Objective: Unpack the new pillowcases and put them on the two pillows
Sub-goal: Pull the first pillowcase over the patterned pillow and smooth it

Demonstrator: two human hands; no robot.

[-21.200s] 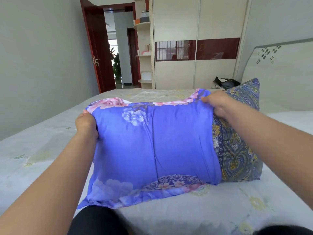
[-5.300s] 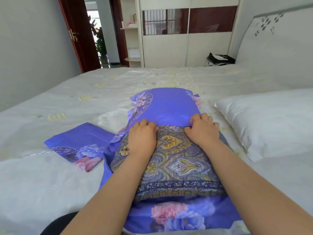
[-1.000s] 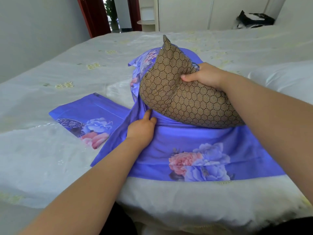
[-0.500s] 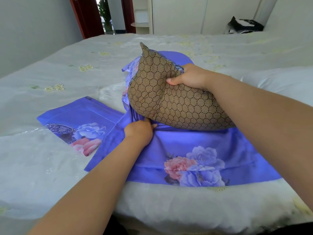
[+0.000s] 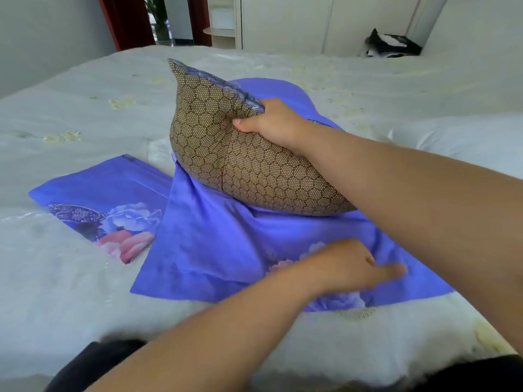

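Observation:
A pillow [image 5: 240, 162] with a brown honeycomb underside is tipped up on its edge, its far end inside a blue floral pillowcase [image 5: 215, 244]. My right hand [image 5: 271, 123] grips the pillow's upper edge. The pillowcase's open end lies flat on the bed toward me. My left hand [image 5: 348, 267] rests on that flat cloth over the flower print, fingers stretched to the right. A second blue floral pillowcase [image 5: 96, 202] lies folded flat at the left. A white pillow [image 5: 464, 145] lies at the right.
All of this is on a bed with a white quilted cover [image 5: 85, 114]. A black bag [image 5: 393, 43] sits at the bed's far right by the wardrobe. A red door [image 5: 124, 21] stands open at the far left.
My left hand slid from under the pillow's left corner across the flat pillowcase to the right. My right hand tipped the pillow a little more upright.

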